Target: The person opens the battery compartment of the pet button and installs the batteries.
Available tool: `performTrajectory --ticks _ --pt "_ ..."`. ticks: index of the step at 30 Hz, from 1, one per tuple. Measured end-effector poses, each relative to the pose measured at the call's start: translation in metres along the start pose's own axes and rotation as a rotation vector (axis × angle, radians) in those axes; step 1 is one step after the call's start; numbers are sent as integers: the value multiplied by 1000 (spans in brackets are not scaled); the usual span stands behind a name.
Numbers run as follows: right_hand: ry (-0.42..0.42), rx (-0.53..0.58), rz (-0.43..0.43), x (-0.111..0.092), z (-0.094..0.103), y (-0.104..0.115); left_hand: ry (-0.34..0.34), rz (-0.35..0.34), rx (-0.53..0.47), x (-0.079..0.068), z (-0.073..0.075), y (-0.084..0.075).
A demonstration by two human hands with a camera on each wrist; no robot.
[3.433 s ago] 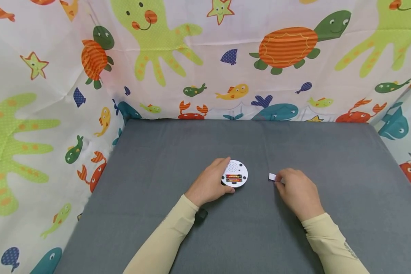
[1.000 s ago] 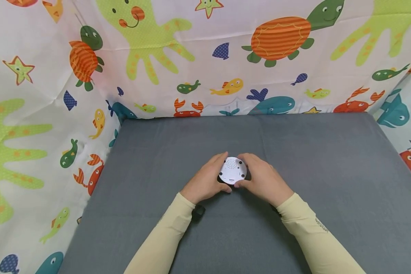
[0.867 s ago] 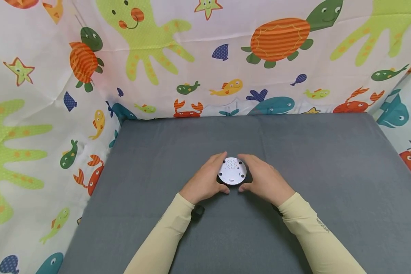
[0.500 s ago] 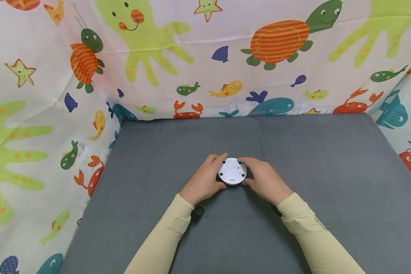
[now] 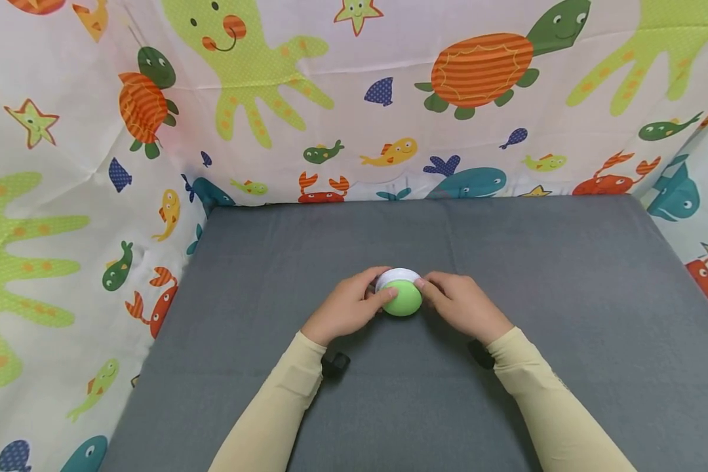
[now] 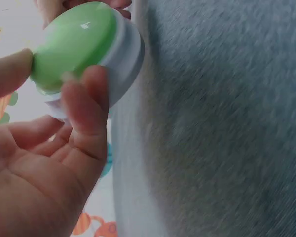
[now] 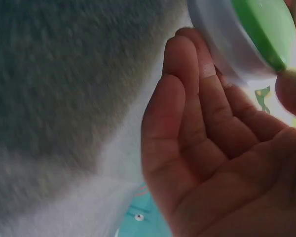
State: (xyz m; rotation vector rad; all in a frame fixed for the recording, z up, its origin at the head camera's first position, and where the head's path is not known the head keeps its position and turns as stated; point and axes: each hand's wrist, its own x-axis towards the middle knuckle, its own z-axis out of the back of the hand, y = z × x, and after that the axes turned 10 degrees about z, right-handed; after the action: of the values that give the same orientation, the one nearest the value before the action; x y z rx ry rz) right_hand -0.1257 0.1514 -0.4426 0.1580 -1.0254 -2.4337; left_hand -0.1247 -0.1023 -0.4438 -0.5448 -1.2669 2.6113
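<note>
A round buzzer button (image 5: 404, 302) with a glossy green domed top and a white base is held between both hands, tilted so the green side shows in the head view. My left hand (image 5: 343, 307) grips its left side, thumb on the dome. On the right edge, my right hand (image 5: 467, 305) pinches it with thumb and fingers. The left wrist view shows the buzzer button (image 6: 79, 42) raised off the cloth, fingers around its white rim. In the right wrist view, the thumb touches the rim of the green top (image 7: 269, 27). Its underside is hidden.
A grey cloth (image 5: 354, 419) covers the table beneath the hands. Behind and at the sides hangs a white curtain (image 5: 342, 118) printed with sea animals. A dark wrist camera (image 5: 335, 364) sits under the left wrist, another (image 5: 480, 354) under the right.
Earlier, batteries showed in the buzzer's underside and my right hand held a small white cover. The cover then sat in place. Since then both hands have turned the buzzer over, green side up.
</note>
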Motion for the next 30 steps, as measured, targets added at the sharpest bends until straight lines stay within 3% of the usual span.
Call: performTrajectory --ticks 4,10,14,19,25,30 --pt "-12 8 -62 0 -5 1 -6 38 -21 0 -6 -1" --pt "-5 11 -108 -2 -13 3 -14 56 97 1 -14 0" --pt "30 -33 -84 -2 -17 -1 -7 56 164 5 -18 1" --pt "-18 -130 -28 -3 -22 -6 10 44 224 11 -21 1" --pt "-13 -170 -76 -9 -32 -9 66 30 286 17 -27 5" --pt "1 -172 -88 -13 -34 -11 36 46 282 13 -25 14"
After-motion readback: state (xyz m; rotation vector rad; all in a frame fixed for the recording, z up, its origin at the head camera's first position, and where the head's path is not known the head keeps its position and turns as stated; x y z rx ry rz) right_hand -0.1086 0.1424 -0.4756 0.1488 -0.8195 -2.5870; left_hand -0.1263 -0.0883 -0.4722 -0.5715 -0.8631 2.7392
